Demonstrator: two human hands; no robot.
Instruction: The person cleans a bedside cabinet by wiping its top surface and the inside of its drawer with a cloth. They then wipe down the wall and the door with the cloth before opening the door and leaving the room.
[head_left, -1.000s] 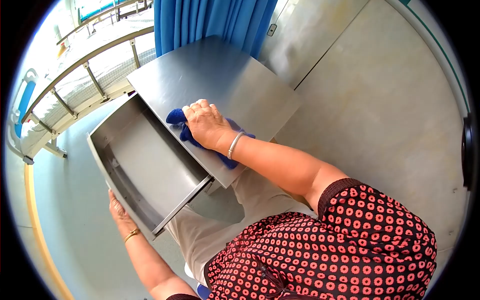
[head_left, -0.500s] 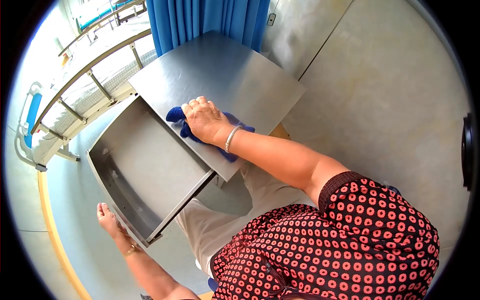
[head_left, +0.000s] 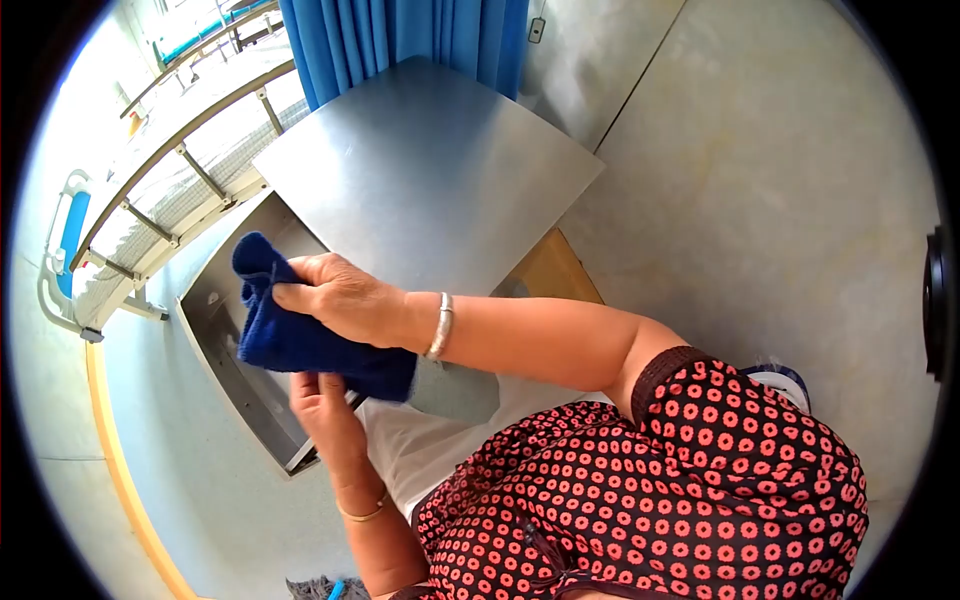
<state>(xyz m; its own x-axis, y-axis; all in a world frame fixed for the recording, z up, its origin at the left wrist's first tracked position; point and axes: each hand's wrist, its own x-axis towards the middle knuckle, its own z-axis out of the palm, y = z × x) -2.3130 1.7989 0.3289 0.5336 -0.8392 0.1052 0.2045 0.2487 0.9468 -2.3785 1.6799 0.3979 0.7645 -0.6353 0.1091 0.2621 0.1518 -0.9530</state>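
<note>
Hands (head_left: 345, 300) (head_left: 332, 415) angle together at the blue cloth (head_left: 290, 337) above the drawer (head_left: 222, 335).

At 12 o'clock hangs a blue pleated fabric curtain (head_left: 405, 40); at 10, a pale bed (head_left: 228, 145) with a curved brownish metal side rail (head_left: 240, 90), under bright light. Pale blue-green smooth flooring (head_left: 165, 400) and a long yellow stripe (head_left: 112, 465) lie toward 8, a mottled grey surface with a dark straight seam (head_left: 640, 85) toward 2.

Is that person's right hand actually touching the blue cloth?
Touching. The head view shows the right hand gripping the blue cloth, its thumb laid over the fabric.
</note>
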